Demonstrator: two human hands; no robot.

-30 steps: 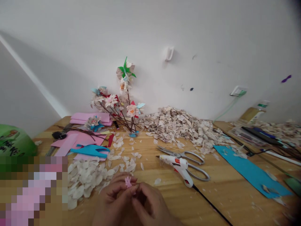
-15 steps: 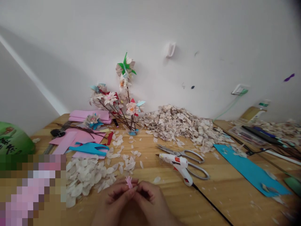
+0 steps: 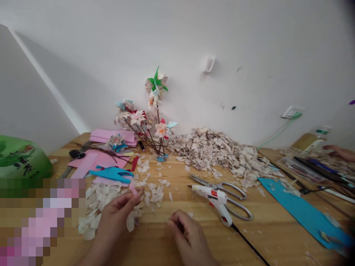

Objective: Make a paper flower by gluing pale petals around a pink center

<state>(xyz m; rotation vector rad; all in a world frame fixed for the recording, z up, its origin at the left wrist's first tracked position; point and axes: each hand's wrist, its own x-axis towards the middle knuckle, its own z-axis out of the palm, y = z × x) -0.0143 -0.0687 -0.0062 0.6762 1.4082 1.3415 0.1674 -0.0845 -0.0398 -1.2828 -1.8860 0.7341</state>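
One pink strip [image 3: 133, 189], pinched at the fingertips of the left hand [image 3: 119, 208], near loose petals [image 3: 107, 192]; long axis slants away and leftward. One right hand [image 3: 188, 234], the farther, apart to the strip's right, fingertips together, nothing visible between.

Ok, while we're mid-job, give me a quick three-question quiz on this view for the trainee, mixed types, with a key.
1. What colour is the strip held in the left hand? A) blue B) pink C) red
2. True or false: the glue gun is in the right hand.
3. Fill the gap: as pictured, the blue sheet lies to the ____ of the scissors.

Key: 1. B, pink. 2. False; it lies on the wooden table, apart from both hands. 3. right.
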